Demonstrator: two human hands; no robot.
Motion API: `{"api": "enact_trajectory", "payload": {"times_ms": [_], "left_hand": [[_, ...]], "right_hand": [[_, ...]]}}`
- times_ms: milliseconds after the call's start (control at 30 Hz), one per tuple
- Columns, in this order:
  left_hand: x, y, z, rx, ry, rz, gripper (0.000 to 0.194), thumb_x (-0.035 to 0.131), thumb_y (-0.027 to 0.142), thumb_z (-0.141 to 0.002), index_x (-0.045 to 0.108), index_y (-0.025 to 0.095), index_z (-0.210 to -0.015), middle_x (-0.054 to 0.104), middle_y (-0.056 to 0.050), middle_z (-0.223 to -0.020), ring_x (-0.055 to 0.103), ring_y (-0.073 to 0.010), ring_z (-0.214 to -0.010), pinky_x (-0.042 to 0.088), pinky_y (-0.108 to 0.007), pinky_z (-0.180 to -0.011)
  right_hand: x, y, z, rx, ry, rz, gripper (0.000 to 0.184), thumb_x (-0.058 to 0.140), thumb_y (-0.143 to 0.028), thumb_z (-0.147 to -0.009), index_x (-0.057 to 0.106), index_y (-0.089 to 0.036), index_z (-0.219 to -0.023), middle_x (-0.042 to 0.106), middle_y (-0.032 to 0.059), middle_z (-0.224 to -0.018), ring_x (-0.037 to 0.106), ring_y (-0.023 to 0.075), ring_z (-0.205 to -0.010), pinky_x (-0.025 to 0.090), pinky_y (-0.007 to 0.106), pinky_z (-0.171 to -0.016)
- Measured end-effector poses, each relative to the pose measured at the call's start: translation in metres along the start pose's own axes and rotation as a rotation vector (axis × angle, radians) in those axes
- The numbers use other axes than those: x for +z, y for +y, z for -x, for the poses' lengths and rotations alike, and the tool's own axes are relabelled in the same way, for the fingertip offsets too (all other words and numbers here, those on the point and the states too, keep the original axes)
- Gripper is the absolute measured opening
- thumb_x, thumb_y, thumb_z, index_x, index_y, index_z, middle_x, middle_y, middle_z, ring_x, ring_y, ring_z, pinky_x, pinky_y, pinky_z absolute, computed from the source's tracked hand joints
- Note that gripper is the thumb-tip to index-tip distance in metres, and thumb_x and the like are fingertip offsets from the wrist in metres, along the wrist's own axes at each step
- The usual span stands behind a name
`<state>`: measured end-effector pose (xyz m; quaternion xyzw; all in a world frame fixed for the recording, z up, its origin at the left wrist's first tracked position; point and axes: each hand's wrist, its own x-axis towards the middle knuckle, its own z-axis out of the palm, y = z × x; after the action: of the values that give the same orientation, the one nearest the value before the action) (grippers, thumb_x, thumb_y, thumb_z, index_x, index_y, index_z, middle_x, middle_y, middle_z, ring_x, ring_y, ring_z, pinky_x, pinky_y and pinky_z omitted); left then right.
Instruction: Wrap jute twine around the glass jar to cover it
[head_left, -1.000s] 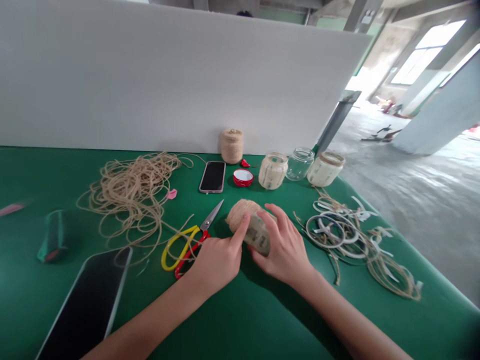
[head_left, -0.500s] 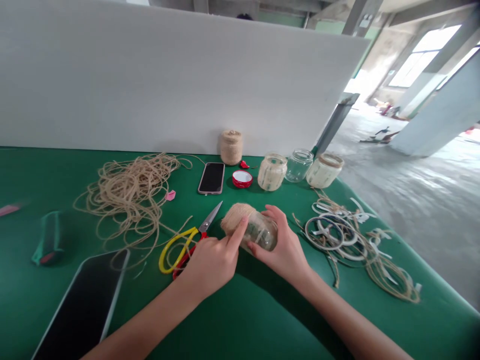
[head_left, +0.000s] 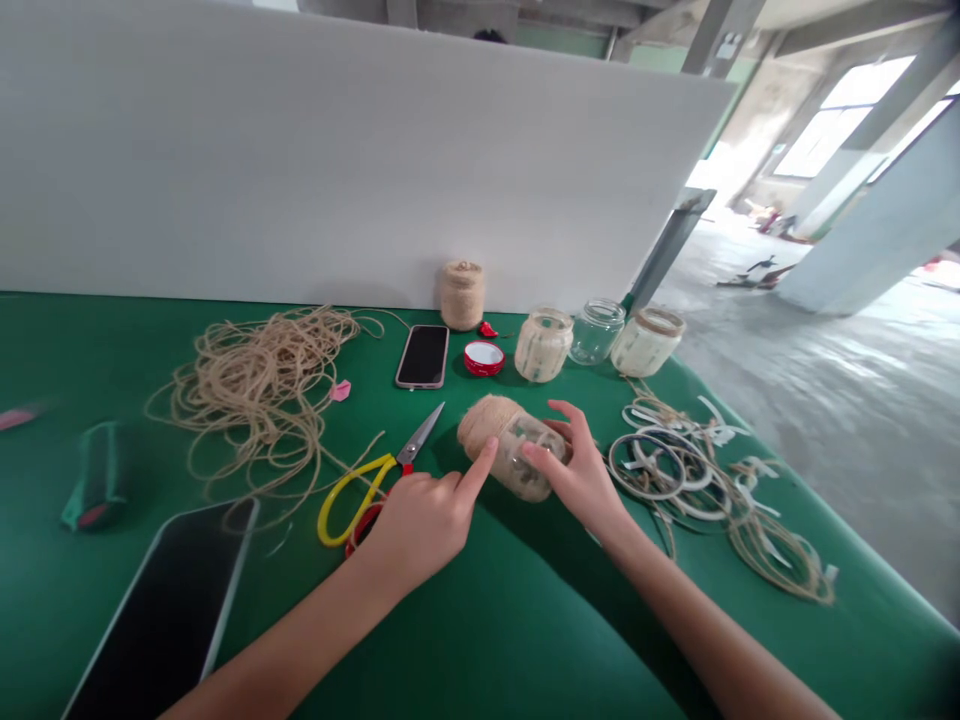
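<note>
A glass jar [head_left: 516, 452] lies on its side on the green table [head_left: 487, 620], its far half wound with jute twine. My right hand [head_left: 581, 470] grips the jar's bare glass end with thumb and fingers. My left hand [head_left: 424, 520] is curled, its forefinger stretched out and pressing the twine where the wound part ends. Scissors with yellow and red handles [head_left: 371, 485] lie just left of my left hand, blades pointing toward the jar.
A loose heap of twine [head_left: 262, 385] lies at left. Behind stand a phone [head_left: 424, 355], a red lid [head_left: 484, 357], a twine-wrapped jar [head_left: 461, 294] and three jars [head_left: 592, 335]. Scrap strips and rings [head_left: 690, 465] lie right; a tablet [head_left: 161, 620] front left; a white board [head_left: 337, 160] behind.
The jar has rolled under my hands, showing more clear glass. My right hand has shifted from lying over the jar to gripping its end. My left forefinger stays on the twine.
</note>
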<state>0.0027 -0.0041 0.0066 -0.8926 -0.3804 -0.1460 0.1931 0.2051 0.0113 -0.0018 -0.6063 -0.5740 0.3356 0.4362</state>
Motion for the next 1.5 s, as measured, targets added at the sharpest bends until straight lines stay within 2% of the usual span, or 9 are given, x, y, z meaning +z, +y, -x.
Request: {"api": "enact_trajectory", "payload": {"times_ms": [100,200,300,433,600,933,1233,1333,1500], "left_hand": [[0.001,0.001,0.000,-0.012,-0.009,-0.002,0.057,0.037,0.004,-0.074,0.037,0.010,-0.131,0.044,0.005,-0.044,0.040,-0.0128,-0.035,0.028,-0.024,-0.038],[0.002,0.002,0.001,-0.022,-0.031,0.005,0.058,0.037,0.003,-0.074,0.035,0.009,-0.132,0.043,0.006,-0.043,0.040,-0.0129,-0.034,0.029,-0.024,-0.038],[0.004,0.004,0.001,-0.041,-0.052,0.028,0.058,0.037,0.004,-0.076,0.031,0.008,-0.134,0.046,0.005,-0.044,0.042,-0.0122,-0.035,0.031,-0.022,-0.039],[0.006,0.006,0.001,-0.071,-0.085,0.081,0.060,0.037,0.006,-0.077,0.026,0.008,-0.136,0.053,0.003,-0.050,0.048,-0.0122,-0.040,0.034,-0.021,-0.042],[0.003,0.004,-0.001,-0.062,-0.092,0.099,0.057,0.032,0.006,-0.078,0.028,0.008,-0.135,0.049,0.004,-0.047,0.044,-0.0125,-0.037,0.033,-0.022,-0.040],[0.005,0.001,0.001,-0.077,-0.059,0.101,0.060,0.033,0.004,-0.079,0.022,0.011,-0.138,0.052,0.003,-0.054,0.045,-0.0110,-0.042,0.034,-0.022,-0.043],[0.001,0.001,0.000,-0.042,-0.050,0.047,0.060,0.033,0.002,-0.076,0.029,0.012,-0.135,0.049,0.003,-0.051,0.043,-0.0124,-0.040,0.033,-0.023,-0.041],[0.000,0.002,0.001,-0.044,-0.058,0.061,0.058,0.033,0.003,-0.077,0.031,0.011,-0.134,0.050,0.003,-0.051,0.045,-0.0118,-0.041,0.034,-0.022,-0.042],[0.003,0.003,0.002,-0.034,-0.035,0.080,0.057,0.032,0.004,-0.076,0.032,0.010,-0.133,0.050,0.003,-0.049,0.044,-0.0114,-0.038,0.034,-0.022,-0.040]], "right_hand": [[-0.001,0.000,0.001,-0.026,-0.006,0.083,0.052,0.050,-0.047,-0.078,0.035,-0.025,-0.123,0.058,0.0071,-0.108,0.061,0.0202,-0.089,0.050,0.035,-0.073],[-0.002,-0.006,0.007,-0.217,0.080,0.340,0.047,0.042,-0.045,-0.083,0.036,-0.023,-0.124,0.052,0.0099,-0.120,0.051,0.0243,-0.108,0.043,0.043,-0.088],[-0.002,-0.016,0.016,-0.480,0.168,0.544,0.065,0.051,-0.051,-0.075,0.033,-0.018,-0.127,0.041,0.0139,-0.129,0.036,0.0290,-0.122,0.033,0.049,-0.098],[0.004,-0.020,0.025,-0.606,0.035,0.717,0.077,0.064,-0.045,-0.063,0.031,-0.021,-0.129,0.030,0.0141,-0.137,0.031,0.0334,-0.124,0.032,0.054,-0.098],[0.005,-0.012,0.022,-0.543,0.027,0.743,0.070,0.062,-0.026,-0.067,0.030,-0.024,-0.129,0.037,0.0122,-0.132,0.042,0.0293,-0.117,0.046,0.045,-0.087],[0.001,-0.015,0.013,-0.186,-0.013,0.332,0.076,0.066,-0.038,-0.061,0.028,-0.027,-0.126,0.052,0.0060,-0.117,0.057,0.0230,-0.098,0.047,0.039,-0.082],[0.001,-0.007,0.003,-0.001,-0.065,0.020,0.062,0.058,-0.044,-0.072,0.031,-0.024,-0.124,0.059,0.0043,-0.096,0.060,0.0167,-0.076,0.049,0.031,-0.066],[-0.001,-0.005,0.003,-0.023,-0.055,0.110,0.056,0.050,-0.046,-0.077,0.032,-0.022,-0.124,0.059,0.0043,-0.092,0.059,0.0172,-0.073,0.049,0.033,-0.066],[-0.005,-0.010,0.009,-0.335,0.138,0.546,0.054,0.047,-0.046,-0.079,0.036,-0.019,-0.125,0.051,0.0124,-0.116,0.046,0.0291,-0.110,0.036,0.050,-0.092]]}}
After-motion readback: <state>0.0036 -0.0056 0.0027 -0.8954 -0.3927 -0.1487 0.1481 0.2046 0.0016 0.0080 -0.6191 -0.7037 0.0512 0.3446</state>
